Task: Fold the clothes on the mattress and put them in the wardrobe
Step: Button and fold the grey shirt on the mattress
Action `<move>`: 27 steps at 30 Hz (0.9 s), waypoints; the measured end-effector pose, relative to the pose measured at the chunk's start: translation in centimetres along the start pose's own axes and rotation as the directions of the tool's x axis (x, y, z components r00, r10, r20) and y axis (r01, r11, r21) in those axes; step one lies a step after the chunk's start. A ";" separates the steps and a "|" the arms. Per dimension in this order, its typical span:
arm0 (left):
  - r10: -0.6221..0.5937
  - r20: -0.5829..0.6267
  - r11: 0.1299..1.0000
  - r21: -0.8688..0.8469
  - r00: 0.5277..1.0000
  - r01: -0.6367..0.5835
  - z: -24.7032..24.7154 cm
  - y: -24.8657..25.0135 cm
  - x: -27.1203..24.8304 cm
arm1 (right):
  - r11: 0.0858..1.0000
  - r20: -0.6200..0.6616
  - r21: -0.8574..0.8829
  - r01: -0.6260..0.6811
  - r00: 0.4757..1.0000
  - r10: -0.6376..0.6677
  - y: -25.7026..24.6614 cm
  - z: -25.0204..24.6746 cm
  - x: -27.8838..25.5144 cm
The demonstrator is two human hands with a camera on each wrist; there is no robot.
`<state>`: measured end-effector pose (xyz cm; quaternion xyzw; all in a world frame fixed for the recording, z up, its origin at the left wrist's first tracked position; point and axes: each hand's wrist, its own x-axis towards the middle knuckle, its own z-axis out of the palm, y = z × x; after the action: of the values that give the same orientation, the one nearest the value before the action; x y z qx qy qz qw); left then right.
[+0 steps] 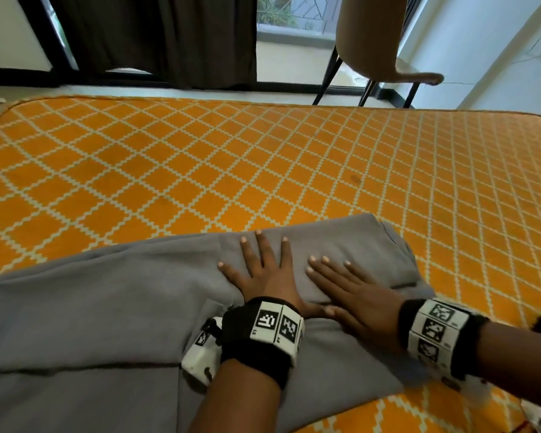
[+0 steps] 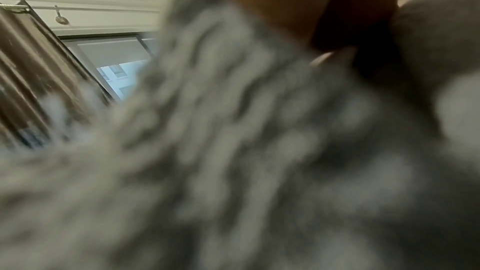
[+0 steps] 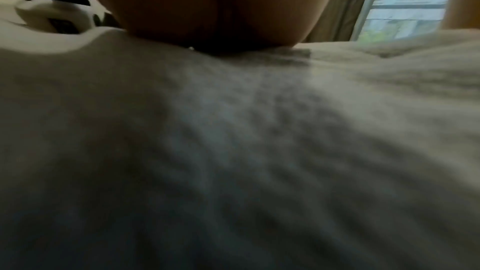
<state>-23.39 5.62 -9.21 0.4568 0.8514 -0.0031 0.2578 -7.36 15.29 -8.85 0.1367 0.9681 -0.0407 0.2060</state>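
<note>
A grey garment lies spread across the near part of the orange mattress, running from the 9 o'clock edge of the head view to about 4 o'clock. Its right end is folded over into a thicker, doubled block at about 5 o'clock from the centre of the mattress.

Both hands lie flat on that folded block. The left hand is spread wide, fingers straight and fanned toward 12 o'clock, palm down on the cloth. The right hand sits just beside it at its 3 o'clock, also flat, fingers straight and close together, pointing toward 10 o'clock so that their tips come near the left hand's little finger. Neither hand grips anything; the cloth is under the palms, with the fold's far edge just past the left fingertips at 12 o'clock and the unfolded part stretching away at 9 o'clock from the left wrist.

The wrist views are blurred: each shows only grey fabric filling the frame, with the underside of a hand pressed on it.

Beyond the mattress, at 12 o'clock, hangs a dark curtain; a chair stands at 1 o'clock.
</note>
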 end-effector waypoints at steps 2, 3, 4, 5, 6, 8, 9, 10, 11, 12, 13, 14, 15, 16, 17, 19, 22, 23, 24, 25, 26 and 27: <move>-0.006 0.019 1.000 0.007 1.000 0.006 0.1 -0.2 0.1 | 0.995 0.024 0.021 -0.099 0.995 0.099 1.3 1.0 -1.2; -0.009 0.025 1.000 0.009 1.000 0.009 0.0 -0.2 0.1 | 0.989 0.025 0.027 -0.144 0.989 0.143 2.2 1.3 -1.7; -0.009 0.031 1.000 0.010 0.999 0.009 -0.2 0.0 0.0 | 0.979 0.034 0.048 -0.200 0.980 0.198 3.1 1.4 -2.1; -0.008 0.033 1.000 0.011 0.999 0.008 -0.3 0.0 -0.2 | 0.964 0.047 0.065 -0.259 0.965 0.256 4.1 1.6 -2.5; -0.007 0.027 1.000 0.013 1.000 0.007 -0.3 0.1 -0.3 | 0.943 0.053 0.075 -0.325 0.945 0.322 5.1 1.7 -2.9; 0.009 -0.008 1.000 0.021 1.000 -0.009 -0.3 0.0 -1.0 | 0.869 0.048 0.063 -0.491 0.871 0.489 7.1 1.9 -3.8; 0.032 -0.032 0.999 0.025 0.999 -0.031 -0.3 0.1 -1.5 | 0.798 0.044 0.060 -0.599 0.801 0.597 7.8 1.8 -4.5; 0.065 -0.059 0.998 0.020 0.996 -0.064 -0.3 0.3 -1.9 | 0.727 0.027 0.070 -0.683 0.730 0.683 8.4 1.5 -5.2; 0.112 -0.085 0.994 0.009 0.990 -0.112 -0.5 0.6 -2.5 | 0.681 -0.044 0.074 -0.729 0.680 0.732 8.7 1.1 -6.4; 0.165 -0.119 0.986 -0.002 0.979 -0.167 -0.7 1.1 -3.1 | 0.695 -0.166 0.076 -0.715 0.678 0.716 8.8 0.8 -7.5; 0.214 -0.157 0.976 -0.006 0.964 -0.218 -1.0 1.6 -3.7 | 0.757 -0.280 0.077 -0.649 0.714 0.641 8.5 0.5 -8.5; 0.255 -0.185 0.966 -0.002 0.949 -0.260 -1.3 2.2 -4.2 | 0.839 -0.361 0.084 -0.538 0.768 0.529 8.2 0.4 -9.4; 0.284 -0.184 0.957 -0.004 0.941 -0.289 -1.3 2.8 -4.8 | 0.894 -0.399 0.105 -0.435 0.805 0.438 7.7 0.7 -10.0; 0.295 -0.159 0.953 -0.022 0.942 -0.302 -1.2 3.4 -5.1 | 0.925 -0.380 0.136 -0.354 0.844 0.379 7.2 1.0 -10.4; 0.293 -0.123 0.952 -0.049 0.948 -0.301 -0.8 3.8 -5.4 | 0.936 -0.334 0.162 -0.311 0.876 0.349 6.7 1.4 -10.6; 0.286 -0.097 0.954 -0.060 0.953 -0.292 -0.3 4.1 -5.5 | 0.938 -0.337 0.168 -0.304 0.876 0.345 5.9 2.1 -10.3; 0.277 -0.170 0.954 -0.064 0.946 -0.291 0.1 3.7 -4.9 | 0.902 -0.413 0.214 -0.374 0.803 0.431 5.5 2.8 -9.3; 0.267 -0.199 0.951 -0.100 0.943 -0.291 0.1 3.5 -4.6 | 0.869 -0.432 0.248 -0.429 0.754 0.496 5.3 2.9 -9.1; 0.254 -0.222 0.948 -0.138 0.941 -0.288 0.1 3.5 -4.4 | 0.825 -0.445 0.285 -0.489 0.695 0.565 5.3 2.9 -8.9; 0.243 -0.236 0.945 -0.162 0.941 -0.285 0.2 3.5 -4.2 | 0.767 -0.409 0.347 -0.540 0.649 0.642 5.1 2.8 -8.8; 0.238 -0.245 0.945 -0.165 0.940 -0.282 0.3 3.5 -4.0 | 0.700 -0.345 0.418 -0.579 0.612 0.712 5.0 3.0 -8.7; 0.238 -0.254 0.948 -0.149 0.937 -0.281 0.5 3.6 -3.9 | 0.628 -0.263 0.481 -0.612 0.583 0.769 5.1 3.1 -8.7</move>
<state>-18.60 4.58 -7.08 0.5373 0.8042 0.1626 0.1952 2.92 17.58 -8.21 0.5470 0.8309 -0.0894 -0.0487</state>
